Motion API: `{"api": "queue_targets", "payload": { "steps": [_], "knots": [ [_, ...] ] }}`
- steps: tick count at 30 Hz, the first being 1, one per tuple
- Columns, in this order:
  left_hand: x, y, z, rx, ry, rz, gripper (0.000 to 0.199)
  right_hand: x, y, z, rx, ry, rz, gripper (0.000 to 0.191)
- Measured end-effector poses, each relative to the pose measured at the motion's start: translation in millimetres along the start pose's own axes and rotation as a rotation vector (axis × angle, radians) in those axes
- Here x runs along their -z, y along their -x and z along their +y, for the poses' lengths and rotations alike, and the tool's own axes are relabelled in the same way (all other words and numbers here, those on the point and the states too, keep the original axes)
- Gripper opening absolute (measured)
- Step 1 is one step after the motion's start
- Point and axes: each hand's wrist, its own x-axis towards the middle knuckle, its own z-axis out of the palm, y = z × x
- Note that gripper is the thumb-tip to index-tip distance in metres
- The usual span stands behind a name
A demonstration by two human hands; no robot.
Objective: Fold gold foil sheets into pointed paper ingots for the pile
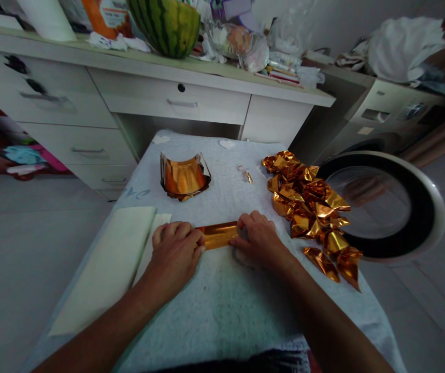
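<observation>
A flat strip of shiny gold foil paper (219,235) lies crosswise on the cloth-covered table, one end under each hand. My left hand (179,246) is closed over its left end, thumb along the lower edge. My right hand (256,239) pinches the right end between thumb and curled fingers. Beyond the left hand stands a curved stack of gold foil sheets (185,177). To the right sits a heap of folded gold foil pieces (303,194). Folded cream paper (105,264) lies left of my left hand, and a small gold scrap (247,177) rests farther back.
A white desk (214,106) with drawers stands behind the table, holding a cut watermelon (168,26), bags and books. At the right, a washing machine (381,116) has its round door (435,207) swung open close to the table's edge.
</observation>
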Motion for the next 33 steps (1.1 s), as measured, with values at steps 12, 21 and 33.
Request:
{"api": "queue_targets", "payload": {
  "steps": [12,21,33],
  "knots": [
    [-0.3,0,0,-0.001,-0.007,0.003,0.010,7,-3,34,0.026,-0.065,-0.016,0.026],
    [0.8,2,1,-0.035,-0.017,0.026,0.011,15,0,15,0.313,-0.368,0.142,0.014],
    [-0.3,3,0,-0.193,0.035,0.063,0.013,-6,-1,-4,0.433,-0.179,0.035,0.009]
  ]
}}
